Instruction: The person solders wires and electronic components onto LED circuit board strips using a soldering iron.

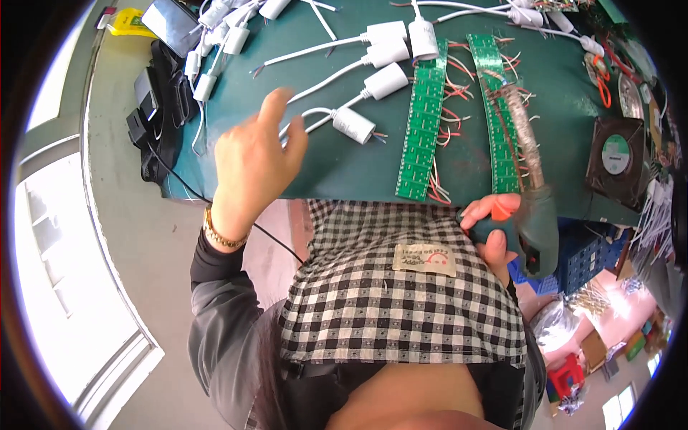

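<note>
My left hand is over the left part of the green work surface, its index finger and thumb stretched apart. White cables run behind these fingers, and I see nothing gripped. The cables lead to white cylindrical plastic housings with bare wire ends. My right hand, at the front edge, is wrapped around a soldering gun with a dark handle and orange trigger. Its worn metal barrel points away, over the right circuit board strip. Another green circuit board strip lies left of it; red and white wires stick out from both.
More white housings with cables are piled at the far left, near a phone and a black bag. A square black fan sits at the right edge. Blue crates are below the table on the right.
</note>
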Demonstrator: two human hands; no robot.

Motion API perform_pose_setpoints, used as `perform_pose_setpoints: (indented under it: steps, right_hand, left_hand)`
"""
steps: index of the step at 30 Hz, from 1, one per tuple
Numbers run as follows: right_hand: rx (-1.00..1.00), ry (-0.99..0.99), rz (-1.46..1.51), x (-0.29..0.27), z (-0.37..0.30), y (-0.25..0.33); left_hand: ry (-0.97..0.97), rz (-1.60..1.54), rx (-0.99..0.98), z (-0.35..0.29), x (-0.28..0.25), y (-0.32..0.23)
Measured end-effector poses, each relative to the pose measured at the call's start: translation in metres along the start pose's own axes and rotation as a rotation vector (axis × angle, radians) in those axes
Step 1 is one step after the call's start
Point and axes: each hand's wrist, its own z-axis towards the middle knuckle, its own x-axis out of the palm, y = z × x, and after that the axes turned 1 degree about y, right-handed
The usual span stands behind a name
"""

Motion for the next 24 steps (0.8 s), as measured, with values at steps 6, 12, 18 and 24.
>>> perform_pose_setpoints:
  steps: [6, 12, 18, 24]
  right_hand:
    - [-0.127, -0.087, 0.010, 0.006, -0.003, -0.005]
    - [-0.132, -0.048, 0.002, 0.003, -0.005, -0.007]
    - [-0.069, 0.021, 0.002, 0.000, -0.004, -0.005]
    - [-0.081, 0.071, 0.023, 0.000, 0.000, 0.001]
  left_hand:
    - [-0.042, -0.254, 0.678, 0.021, 0.024, -0.010]
    - [0.093, -0.406, 0.635, 0.030, 0.042, 0.002]
    - [-0.084, -0.361, 0.576, 0.012, 0.057, 0.005]
    - [-0.076, -0.028, 0.311, -0.021, 0.059, -0.012]
